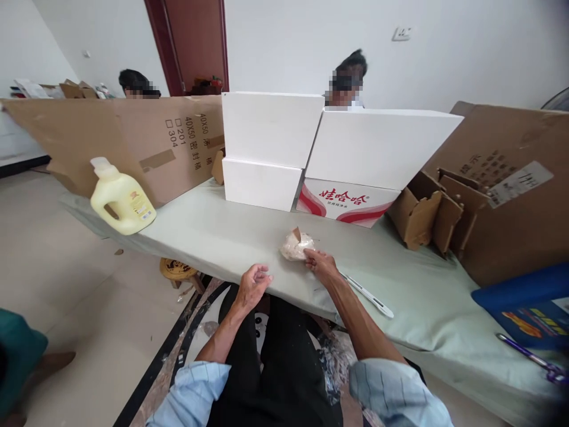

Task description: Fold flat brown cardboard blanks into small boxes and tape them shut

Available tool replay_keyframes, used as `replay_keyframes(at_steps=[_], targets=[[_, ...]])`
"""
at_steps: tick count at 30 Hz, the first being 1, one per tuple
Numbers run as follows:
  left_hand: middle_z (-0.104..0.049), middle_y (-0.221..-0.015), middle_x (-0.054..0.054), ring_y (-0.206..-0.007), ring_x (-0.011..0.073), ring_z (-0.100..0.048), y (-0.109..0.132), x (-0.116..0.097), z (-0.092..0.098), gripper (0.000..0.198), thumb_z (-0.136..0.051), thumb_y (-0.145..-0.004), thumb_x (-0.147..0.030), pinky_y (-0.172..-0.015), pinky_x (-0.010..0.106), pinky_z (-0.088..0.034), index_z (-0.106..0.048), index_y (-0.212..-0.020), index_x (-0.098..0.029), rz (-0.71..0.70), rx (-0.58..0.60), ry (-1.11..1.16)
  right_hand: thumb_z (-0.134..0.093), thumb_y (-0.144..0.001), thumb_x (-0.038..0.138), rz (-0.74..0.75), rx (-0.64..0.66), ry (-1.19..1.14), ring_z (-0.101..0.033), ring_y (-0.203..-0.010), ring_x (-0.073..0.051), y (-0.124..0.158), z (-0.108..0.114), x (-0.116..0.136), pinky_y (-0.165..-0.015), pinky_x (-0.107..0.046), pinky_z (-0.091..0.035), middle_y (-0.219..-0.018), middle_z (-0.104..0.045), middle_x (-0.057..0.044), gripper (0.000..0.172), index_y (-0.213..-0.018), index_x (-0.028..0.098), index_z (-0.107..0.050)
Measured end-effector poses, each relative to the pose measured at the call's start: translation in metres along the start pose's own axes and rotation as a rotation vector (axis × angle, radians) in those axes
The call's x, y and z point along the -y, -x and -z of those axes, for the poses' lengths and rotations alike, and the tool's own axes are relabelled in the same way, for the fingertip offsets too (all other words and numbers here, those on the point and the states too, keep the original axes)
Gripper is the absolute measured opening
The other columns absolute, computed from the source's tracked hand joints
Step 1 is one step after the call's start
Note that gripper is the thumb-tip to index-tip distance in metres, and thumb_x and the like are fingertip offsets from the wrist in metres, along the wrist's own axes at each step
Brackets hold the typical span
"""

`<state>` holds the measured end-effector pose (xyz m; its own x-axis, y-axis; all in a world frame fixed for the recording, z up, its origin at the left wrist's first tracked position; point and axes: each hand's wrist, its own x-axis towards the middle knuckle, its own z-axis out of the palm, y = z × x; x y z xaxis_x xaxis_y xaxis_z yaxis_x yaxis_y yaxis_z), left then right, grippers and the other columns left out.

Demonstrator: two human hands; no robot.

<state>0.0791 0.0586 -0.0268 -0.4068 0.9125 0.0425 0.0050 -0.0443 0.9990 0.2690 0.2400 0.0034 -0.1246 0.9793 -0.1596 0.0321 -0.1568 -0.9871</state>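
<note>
A small bundle in clear, crinkled plastic (291, 248) rests on the cloth-covered table (191, 222), with a brown pointed piece sticking up from it. Its contents cannot be made out. My right hand (320, 265) pinches the bundle's right side between thumb and fingers. Near the table's front edge, my left hand (255, 286) is held with loosely bent fingers apart and nothing in it. Just right of my right forearm lies a slim white utility knife (368, 295).
White boxes (271, 130) stand stacked at the back, flanked by large cardboard sheets (124, 136). A yellow jug (122, 198) is at left; cut cardboard pieces (415, 210), a blue container (528, 314) and a purple-handled tool (528, 353) are at right. Two people sit behind the boxes.
</note>
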Motion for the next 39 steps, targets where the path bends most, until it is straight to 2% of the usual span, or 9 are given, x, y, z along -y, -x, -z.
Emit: replay_keyframes(at_steps=[4, 7, 15, 18, 23, 25, 28, 33, 39], targets=[[-0.069, -0.143, 0.023, -0.119, 0.0329, -0.074, 0.007, 0.000, -0.004, 0.079, -0.089, -0.080, -0.055, -0.094, 0.044, -0.062, -0.062, -0.144, -0.019, 0.120, -0.033, 0.173, -0.103, -0.060, 0.050, -0.033, 0.071, -0.078, -0.055, -0.055, -0.014, 0.066, -0.002, -0.018, -0.051, -0.026, -0.048, -0.061, -0.061, 0.002, 0.051, -0.074, 0.022, -0.062], [-0.067, -0.147, 0.025, -0.126, 0.0368, -0.072, 0.017, -0.003, -0.002, 0.088, -0.089, -0.080, -0.056, -0.092, 0.046, -0.065, -0.056, -0.152, -0.018, 0.153, -0.038, 0.250, -0.104, -0.048, 0.056, -0.008, 0.084, -0.132, -0.053, -0.055, -0.014, 0.104, -0.008, -0.024, -0.051, -0.027, -0.046, -0.061, -0.062, 0.003, 0.060, -0.079, 0.021, -0.065], [-0.075, -0.133, 0.012, -0.126, 0.0302, -0.070, 0.099, -0.010, 0.020, 0.071, -0.097, -0.067, -0.043, -0.105, 0.039, -0.058, -0.070, -0.129, -0.020, 0.087, -0.052, 0.320, -0.102, -0.056, 0.061, 0.050, 0.147, -0.267, -0.053, -0.065, -0.014, 0.212, -0.015, -0.049, -0.059, -0.029, -0.048, -0.086, -0.072, -0.001, 0.066, -0.100, 0.021, -0.073], [-0.076, -0.124, 0.008, -0.116, 0.0260, -0.072, 0.128, -0.018, 0.025, 0.065, -0.096, -0.069, -0.040, -0.100, 0.036, -0.058, -0.068, -0.125, -0.023, 0.056, -0.001, 0.351, -0.100, -0.063, 0.061, 0.062, 0.210, -0.285, -0.057, -0.070, -0.016, 0.241, -0.013, -0.058, -0.062, -0.030, -0.050, -0.091, -0.072, -0.002, 0.061, -0.102, 0.022, -0.074], [-0.074, -0.120, 0.006, -0.108, 0.0232, -0.071, 0.146, -0.036, 0.033, 0.065, -0.097, -0.067, -0.039, -0.093, 0.033, -0.058, -0.065, -0.122, -0.025, -0.017, 0.005, 0.348, -0.094, -0.075, 0.064, 0.191, 0.217, -0.222, -0.069, -0.103, -0.027, 0.263, -0.002, -0.057, -0.080, -0.036, -0.059, -0.122, -0.075, -0.009, 0.069, -0.127, 0.026, -0.070], [-0.073, -0.122, 0.007, -0.114, 0.0253, -0.070, 0.146, -0.043, 0.035, 0.072, -0.099, -0.064, -0.038, -0.098, 0.034, -0.057, -0.065, -0.126, -0.025, -0.042, 0.003, 0.355, -0.094, -0.078, 0.061, 0.320, 0.165, -0.131, -0.067, -0.120, -0.031, 0.267, 0.002, -0.048, -0.092, -0.040, -0.059, -0.139, -0.068, -0.011, 0.077, -0.141, 0.029, -0.064], [-0.073, -0.127, 0.009, -0.122, 0.0292, -0.070, 0.146, -0.049, 0.034, 0.077, -0.099, -0.063, -0.040, -0.103, 0.036, -0.057, -0.066, -0.131, -0.024, -0.014, 0.009, 0.370, -0.092, -0.082, 0.057, 0.479, 0.163, 0.078, -0.059, -0.134, -0.033, 0.271, 0.002, -0.031, -0.097, -0.040, -0.057, -0.150, -0.060, -0.011, 0.071, -0.142, 0.030, -0.066], [-0.074, -0.136, 0.009, -0.120, 0.0294, -0.073, 0.157, -0.050, 0.028, 0.071, -0.094, -0.075, -0.040, -0.099, 0.036, -0.060, -0.067, -0.139, -0.026, 0.081, 0.038, 0.463, -0.084, -0.091, 0.057, 0.530, 0.112, 0.176, -0.061, -0.128, -0.032, 0.277, -0.012, -0.016, -0.088, -0.037, -0.058, -0.143, -0.062, -0.012, 0.053, -0.133, 0.027, -0.071], [-0.075, -0.133, 0.008, -0.118, 0.0279, -0.073, 0.167, -0.064, 0.031, 0.070, -0.094, -0.076, -0.040, -0.102, 0.037, -0.060, -0.066, -0.139, -0.027, 0.053, 0.026, 0.363, -0.081, -0.093, 0.044, 0.655, 0.111, 0.283, -0.059, -0.134, -0.033, 0.292, -0.013, -0.001, -0.110, -0.049, -0.054, -0.145, -0.062, -0.010, 0.049, -0.138, 0.030, -0.068]])
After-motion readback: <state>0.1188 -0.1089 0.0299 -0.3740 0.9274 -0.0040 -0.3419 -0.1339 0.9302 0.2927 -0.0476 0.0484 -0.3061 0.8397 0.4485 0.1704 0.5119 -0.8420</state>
